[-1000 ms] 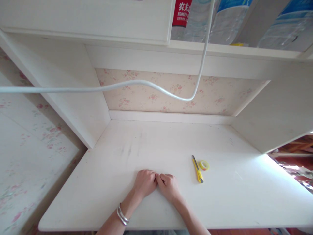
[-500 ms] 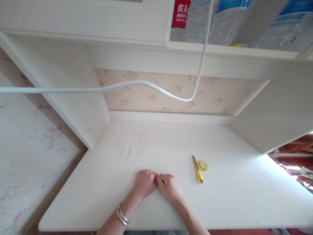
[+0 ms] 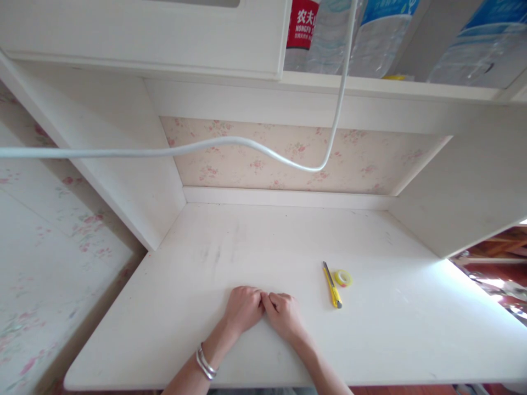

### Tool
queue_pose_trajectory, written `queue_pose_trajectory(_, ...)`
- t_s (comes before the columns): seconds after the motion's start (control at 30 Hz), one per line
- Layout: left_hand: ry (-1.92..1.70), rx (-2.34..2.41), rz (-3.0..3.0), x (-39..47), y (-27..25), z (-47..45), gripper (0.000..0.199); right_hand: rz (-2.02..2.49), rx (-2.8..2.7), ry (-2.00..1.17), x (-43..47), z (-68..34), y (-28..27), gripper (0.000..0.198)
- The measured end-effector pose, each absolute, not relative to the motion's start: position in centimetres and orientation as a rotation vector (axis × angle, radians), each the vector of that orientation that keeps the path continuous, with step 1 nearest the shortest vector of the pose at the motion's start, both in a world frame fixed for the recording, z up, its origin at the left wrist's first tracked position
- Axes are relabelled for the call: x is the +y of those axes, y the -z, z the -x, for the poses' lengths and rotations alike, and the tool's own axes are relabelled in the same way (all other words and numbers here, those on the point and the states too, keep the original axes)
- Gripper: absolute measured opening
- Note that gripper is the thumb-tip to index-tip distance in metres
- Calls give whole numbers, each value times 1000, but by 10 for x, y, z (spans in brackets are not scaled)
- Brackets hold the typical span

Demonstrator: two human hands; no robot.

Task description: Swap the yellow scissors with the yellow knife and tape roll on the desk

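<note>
My left hand rests on the white desk with its fingers curled into a loose fist. A silver bangle circles the left wrist. Against it lies my right hand, also closed, the two touching at thumbs and knuckles. Nothing shows in either hand. To the right of my right hand are a yellow utility knife, its dark blade end pointing away from me, and a small roll of yellowish tape beside the knife.
A white cable hangs across the view in front of the shelf. Large plastic water bottles stand on the upper shelf. White side panels flank the desk, and floral wallpaper covers the wall behind.
</note>
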State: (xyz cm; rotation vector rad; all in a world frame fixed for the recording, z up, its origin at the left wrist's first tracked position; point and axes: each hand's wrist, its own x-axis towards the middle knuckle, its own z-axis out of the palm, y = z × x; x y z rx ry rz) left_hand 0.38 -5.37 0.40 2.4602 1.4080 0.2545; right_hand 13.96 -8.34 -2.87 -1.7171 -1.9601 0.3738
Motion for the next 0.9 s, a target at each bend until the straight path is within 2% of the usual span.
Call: queue_pose_trajectory(0.9, -313, 1389, -2477, -53, -2, -3, 21, 1700, -1959, -380, -84, -140, 30, 50)
